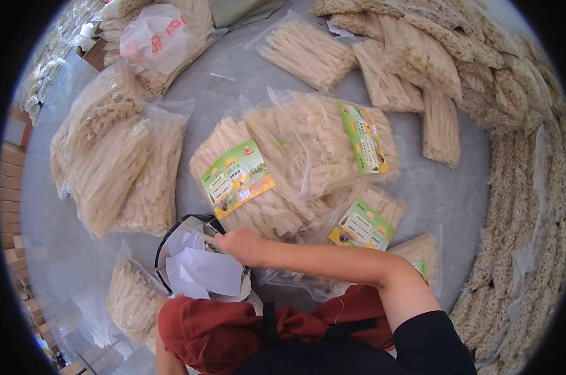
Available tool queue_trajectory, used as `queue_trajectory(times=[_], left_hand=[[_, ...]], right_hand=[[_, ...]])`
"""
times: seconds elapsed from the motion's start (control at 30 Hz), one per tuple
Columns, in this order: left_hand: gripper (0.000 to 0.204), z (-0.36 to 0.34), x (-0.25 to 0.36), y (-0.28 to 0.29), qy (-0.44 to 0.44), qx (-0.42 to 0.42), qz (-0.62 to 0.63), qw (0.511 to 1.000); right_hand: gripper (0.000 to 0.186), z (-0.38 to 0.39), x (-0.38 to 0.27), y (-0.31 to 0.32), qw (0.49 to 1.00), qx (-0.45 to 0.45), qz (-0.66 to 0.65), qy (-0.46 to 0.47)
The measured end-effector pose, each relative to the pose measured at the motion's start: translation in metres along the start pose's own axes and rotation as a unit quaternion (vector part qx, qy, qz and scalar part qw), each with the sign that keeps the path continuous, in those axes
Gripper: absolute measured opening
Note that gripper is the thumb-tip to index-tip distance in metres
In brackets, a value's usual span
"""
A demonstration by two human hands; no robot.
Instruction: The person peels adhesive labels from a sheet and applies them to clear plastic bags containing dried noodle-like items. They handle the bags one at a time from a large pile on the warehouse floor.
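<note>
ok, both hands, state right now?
Left hand: mostly hidden by the red trousers; can't tell.
Right hand: fingers curled at the open box's edge; can't tell whether holding anything.

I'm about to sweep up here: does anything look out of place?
A thin white strip lies alone on the grey floor beyond the green-labelled bags, as if dropped; I can't tell what it is. The white sheets in the open container by the right hand sit askew, overlapping at different angles.

Paper sheets (203,270) lie in the container (162,255); noodle bags (320,147) on the floor (450,203) lie beyond it, stacked bags (517,206) far right.
</note>
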State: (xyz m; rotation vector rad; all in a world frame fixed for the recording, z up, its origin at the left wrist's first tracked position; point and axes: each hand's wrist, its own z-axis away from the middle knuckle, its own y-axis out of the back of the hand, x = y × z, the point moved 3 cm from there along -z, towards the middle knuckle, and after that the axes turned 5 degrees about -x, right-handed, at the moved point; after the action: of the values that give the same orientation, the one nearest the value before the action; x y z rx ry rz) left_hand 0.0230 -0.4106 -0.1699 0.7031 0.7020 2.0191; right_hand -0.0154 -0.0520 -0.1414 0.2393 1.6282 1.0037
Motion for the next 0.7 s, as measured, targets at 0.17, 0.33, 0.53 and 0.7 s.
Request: queue_trajectory(times=[0.17, 0.33, 0.53, 0.7], left_hand=[[0.023, 0.018, -0.033, -0.047, 0.025, 0.002, 0.111, 0.994], [0.024, 0.018, -0.056, -0.059, 0.042, 0.009, 0.148, 0.988], [0.025, 0.013, -0.071, -0.068, 0.056, 0.004, 0.173, 0.983], [0.026, 0.012, -0.078, -0.068, 0.072, 0.006, 0.180, 0.981]], right_hand=[[0.014, 0.005, -0.003, 0.010, 1.000, 0.004, -0.016, -0.004], [0.015, 0.006, -0.007, 0.009, 1.000, -0.013, 0.004, -0.018], [0.014, 0.008, -0.018, -0.011, 0.996, 0.009, 0.079, 0.052], [0.011, 0.004, -0.037, -0.024, 0.988, 0.066, 0.089, 0.104]])
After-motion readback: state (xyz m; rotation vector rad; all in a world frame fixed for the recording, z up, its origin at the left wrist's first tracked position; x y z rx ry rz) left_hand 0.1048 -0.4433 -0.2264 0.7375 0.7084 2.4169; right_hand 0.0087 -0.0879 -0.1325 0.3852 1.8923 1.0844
